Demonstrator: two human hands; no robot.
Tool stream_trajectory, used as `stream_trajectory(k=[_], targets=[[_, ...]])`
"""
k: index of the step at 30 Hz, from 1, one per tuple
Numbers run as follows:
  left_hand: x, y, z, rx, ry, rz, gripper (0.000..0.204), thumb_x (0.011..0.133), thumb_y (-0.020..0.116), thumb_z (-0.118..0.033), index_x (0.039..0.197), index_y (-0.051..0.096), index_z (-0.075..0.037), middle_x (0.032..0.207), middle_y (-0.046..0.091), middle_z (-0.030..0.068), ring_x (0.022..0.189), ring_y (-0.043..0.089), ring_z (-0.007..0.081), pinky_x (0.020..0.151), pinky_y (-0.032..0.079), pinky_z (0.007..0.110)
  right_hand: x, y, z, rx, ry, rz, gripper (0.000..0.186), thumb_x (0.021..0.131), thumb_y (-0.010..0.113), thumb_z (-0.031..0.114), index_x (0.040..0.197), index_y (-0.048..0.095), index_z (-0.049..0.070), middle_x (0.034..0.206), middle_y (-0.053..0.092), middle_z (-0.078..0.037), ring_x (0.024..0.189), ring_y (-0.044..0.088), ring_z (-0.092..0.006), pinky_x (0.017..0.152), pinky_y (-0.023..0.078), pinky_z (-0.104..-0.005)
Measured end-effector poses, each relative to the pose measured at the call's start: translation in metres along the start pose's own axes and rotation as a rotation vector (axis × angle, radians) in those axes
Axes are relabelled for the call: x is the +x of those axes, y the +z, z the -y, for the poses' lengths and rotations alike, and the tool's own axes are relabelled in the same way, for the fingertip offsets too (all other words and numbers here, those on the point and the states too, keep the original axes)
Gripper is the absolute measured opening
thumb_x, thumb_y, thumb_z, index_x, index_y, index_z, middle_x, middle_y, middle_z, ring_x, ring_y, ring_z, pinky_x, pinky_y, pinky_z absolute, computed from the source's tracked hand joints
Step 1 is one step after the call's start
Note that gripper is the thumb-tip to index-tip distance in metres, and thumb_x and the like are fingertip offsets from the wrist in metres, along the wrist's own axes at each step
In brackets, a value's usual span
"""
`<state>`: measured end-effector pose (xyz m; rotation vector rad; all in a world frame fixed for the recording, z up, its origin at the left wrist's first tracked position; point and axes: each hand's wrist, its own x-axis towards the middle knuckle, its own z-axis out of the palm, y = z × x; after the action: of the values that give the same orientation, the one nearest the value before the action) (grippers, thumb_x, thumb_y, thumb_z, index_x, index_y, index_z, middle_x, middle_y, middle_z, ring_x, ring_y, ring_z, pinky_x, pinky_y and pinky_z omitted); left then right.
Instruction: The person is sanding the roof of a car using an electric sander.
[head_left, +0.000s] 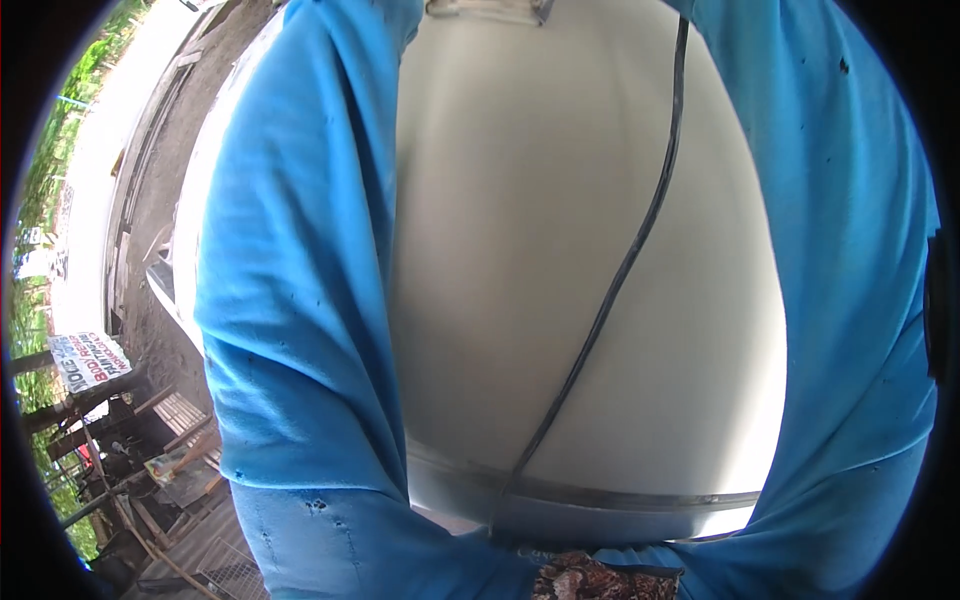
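Both my arms, in blue sleeves, reach forward over a smooth whitish curved panel (560, 250) that looks like part of a vehicle body. The left sleeve (300, 250) and the right sleeve (840, 230) run out past the top edge, so my left hand and my right hand are both out of sight. A black cable (645, 230) hangs down across the panel from beside the right sleeve. Between the arms at the top edge, the lower part of a pale, worn object (490, 10) shows; its kind I cannot make out.
A dark trim strip (640, 495) crosses the panel's near side. A patterned brown cloth (600, 578) shows at the lower edge. To the left lie wooden planks (185, 440), a wire rack (235, 572) and a painted sign (90, 360), with bare ground and greenery beyond.
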<state>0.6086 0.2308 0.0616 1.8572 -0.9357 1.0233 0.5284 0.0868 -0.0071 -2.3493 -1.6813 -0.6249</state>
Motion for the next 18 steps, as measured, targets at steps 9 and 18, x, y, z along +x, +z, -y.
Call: stream_trajectory(k=[9,18], targets=[[-0.069,-0.067,-0.095,-0.040,-0.108,-0.042,0.042,0.096,0.049,-0.034,0.087,0.069,0.002,0.080,0.067,0.0240,0.077,0.066,0.0400,0.073,0.050,0.042,0.043,-0.059,0.036,0.003,-0.046,-0.014,0.019,0.070,0.077,0.024,0.069,0.071,0.006,0.077,0.071,-0.015,0.080,0.070,-0.0320,0.071,0.054,-0.0436],[-0.142,-0.176,-0.229,-0.082,-0.251,-0.015,0.028,0.089,0.055,-0.015,0.099,0.070,0.005,0.090,0.071,0.0189,0.084,0.071,0.0303,0.081,0.054,0.034,0.055,-0.080,0.217,-0.147,-0.097,-0.019,0.007,0.073,0.070,0.016,0.070,0.075,0.014,0.072,0.071,-0.003,0.070,0.068,-0.0236,0.059,0.052,-0.0389]])
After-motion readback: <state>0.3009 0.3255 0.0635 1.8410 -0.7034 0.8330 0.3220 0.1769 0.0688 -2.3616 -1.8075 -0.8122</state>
